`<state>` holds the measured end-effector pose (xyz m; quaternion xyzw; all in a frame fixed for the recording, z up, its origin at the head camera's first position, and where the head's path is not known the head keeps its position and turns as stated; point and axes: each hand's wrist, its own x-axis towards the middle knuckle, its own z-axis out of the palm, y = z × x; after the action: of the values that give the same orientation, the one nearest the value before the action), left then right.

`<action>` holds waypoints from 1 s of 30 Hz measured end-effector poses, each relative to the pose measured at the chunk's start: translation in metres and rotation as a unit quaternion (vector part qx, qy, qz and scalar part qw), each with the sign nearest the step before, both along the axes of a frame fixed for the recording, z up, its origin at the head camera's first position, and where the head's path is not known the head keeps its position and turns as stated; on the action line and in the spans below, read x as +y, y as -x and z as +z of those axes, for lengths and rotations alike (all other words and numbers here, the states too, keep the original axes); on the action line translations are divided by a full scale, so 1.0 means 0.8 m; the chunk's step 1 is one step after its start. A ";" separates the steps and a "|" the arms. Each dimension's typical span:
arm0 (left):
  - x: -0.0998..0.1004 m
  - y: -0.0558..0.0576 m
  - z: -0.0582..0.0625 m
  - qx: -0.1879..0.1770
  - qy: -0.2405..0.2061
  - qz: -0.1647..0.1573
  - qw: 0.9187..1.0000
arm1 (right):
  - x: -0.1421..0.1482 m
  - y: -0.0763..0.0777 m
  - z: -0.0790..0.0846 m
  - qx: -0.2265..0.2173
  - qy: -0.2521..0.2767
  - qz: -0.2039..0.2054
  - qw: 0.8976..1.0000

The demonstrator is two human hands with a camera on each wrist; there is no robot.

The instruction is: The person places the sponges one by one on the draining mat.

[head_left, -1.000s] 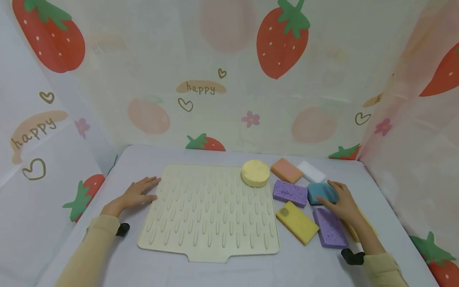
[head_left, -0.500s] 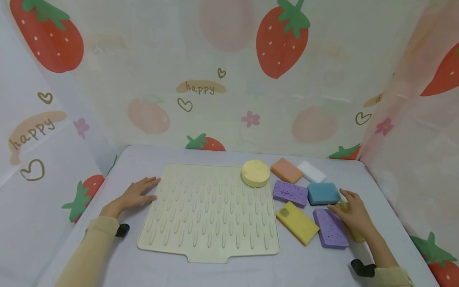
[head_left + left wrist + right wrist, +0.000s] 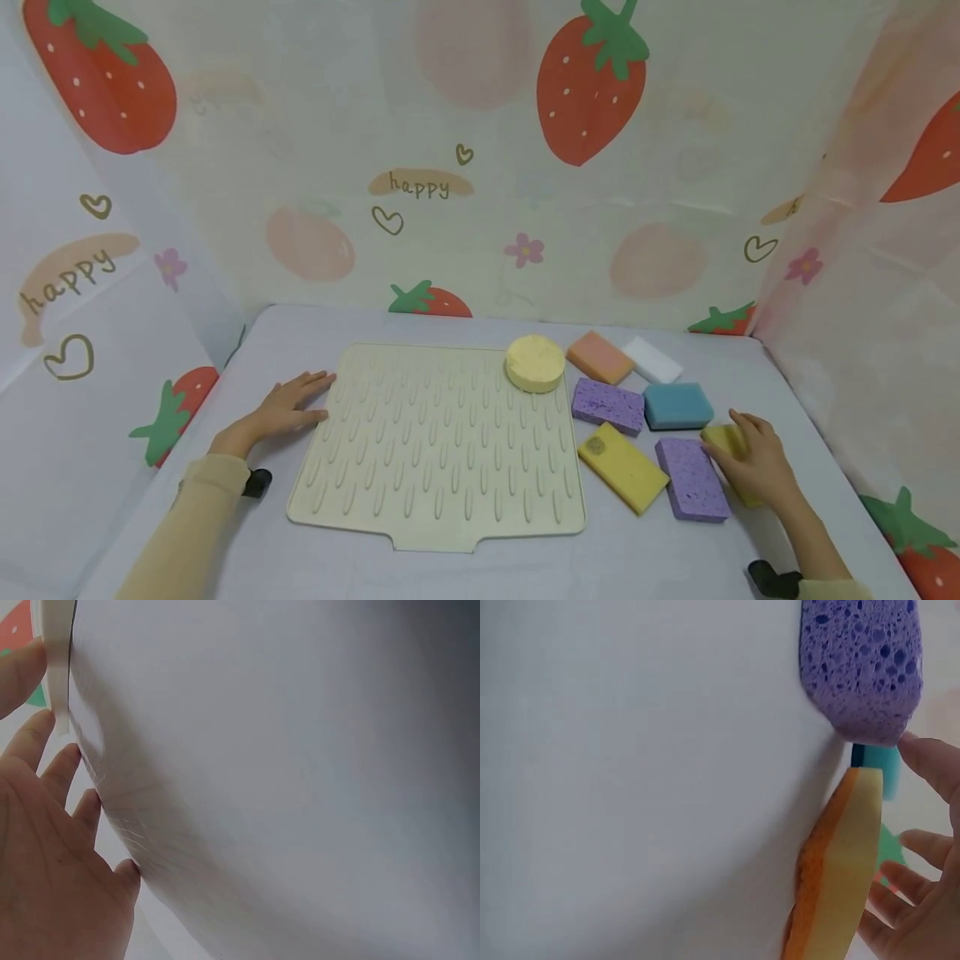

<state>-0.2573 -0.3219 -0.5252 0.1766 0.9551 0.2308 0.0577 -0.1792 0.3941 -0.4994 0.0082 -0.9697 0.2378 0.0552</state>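
My left hand (image 3: 277, 408) lies with straight fingers at the left edge of a cream ridged drying mat (image 3: 450, 446). In the left wrist view, its thumb and index fingertip meet the mat's edge (image 3: 58, 675). At the right, my right hand (image 3: 765, 462) hovers with spread, loosely bent fingers over a yellow sponge (image 3: 726, 438), partly hiding it. The right wrist view shows this sponge (image 3: 847, 855) to have an orange side; the thumb is right at the end of a purple sponge (image 3: 862, 667), the other fingers beyond the yellow one.
A round pale-yellow sponge (image 3: 535, 364) sits on the mat's far right corner. Right of the mat lie an orange sponge (image 3: 600, 357), a white one (image 3: 653, 359), a blue one (image 3: 678, 407), another purple one (image 3: 608, 406) and a flat yellow one (image 3: 624, 468).
My right hand has left the blue sponge and moved right and toward me, over the yellow sponge. The blue sponge is now uncovered. My left hand has stayed at the mat.
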 end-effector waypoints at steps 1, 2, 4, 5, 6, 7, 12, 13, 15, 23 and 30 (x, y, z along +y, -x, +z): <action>0.001 -0.001 0.001 0.000 0.001 0.000 1.000 | 0.002 -0.002 0.000 0.000 0.001 -0.001 1.000; 0.001 -0.001 0.002 -0.001 0.002 -0.001 1.000 | 0.004 -0.004 -0.001 0.002 0.002 -0.001 1.000; 0.002 -0.003 0.003 -0.001 0.002 0.000 1.000 | 0.006 -0.008 -0.001 0.005 0.001 -0.004 1.000; 0.003 -0.003 0.003 -0.002 0.002 0.001 1.000 | 0.008 -0.009 -0.002 0.006 0.000 -0.004 1.000; 0.003 -0.003 0.004 -0.002 0.001 0.002 1.000 | 0.009 -0.011 -0.002 0.008 0.000 -0.003 1.000; 0.003 -0.004 0.004 -0.001 0.000 0.003 1.000 | 0.010 -0.013 -0.003 0.011 -0.002 -0.003 1.000; 0.004 -0.003 0.004 0.002 -0.002 0.003 1.000 | 0.015 -0.018 -0.006 0.023 -0.012 -0.004 1.000; 0.004 -0.003 0.003 0.002 -0.001 0.003 1.000 | 0.016 -0.019 -0.006 0.023 -0.016 -0.007 1.000; 0.003 -0.002 0.001 0.001 0.000 0.004 1.000 | 0.017 -0.020 -0.006 0.013 -0.024 -0.014 1.000; 0.002 -0.002 0.000 -0.005 0.002 0.004 1.000 | 0.016 -0.025 0.001 -0.083 -0.049 -0.046 0.994; 0.002 -0.001 -0.001 -0.004 -0.001 0.007 1.000 | 0.019 -0.024 0.004 -0.087 -0.055 -0.043 0.994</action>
<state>-0.2567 -0.3203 -0.5258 0.1696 0.9559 0.2325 0.0595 -0.1596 0.4093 -0.4962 -0.0514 -0.9819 0.1813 -0.0198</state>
